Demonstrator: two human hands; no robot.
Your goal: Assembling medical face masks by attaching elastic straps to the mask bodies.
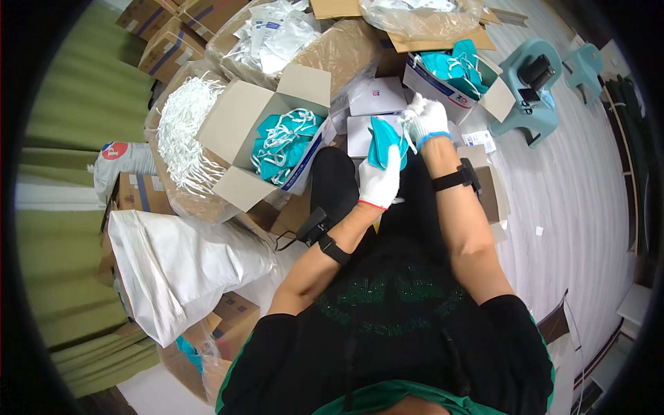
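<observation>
Between two gloved hands (380, 182) (425, 120) — teal masks (386, 140) (count unclear)

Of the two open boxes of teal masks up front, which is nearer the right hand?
The upper-right box, just beyond the right hand; the other box stands left of the left hand.

Masks (294, 152) in box (235, 123), phone (529, 96) perhaps on stool (544, 119)

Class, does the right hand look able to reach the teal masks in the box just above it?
Probably yes: the right hand is near the open box, and nothing seems to cover the masks.
</observation>
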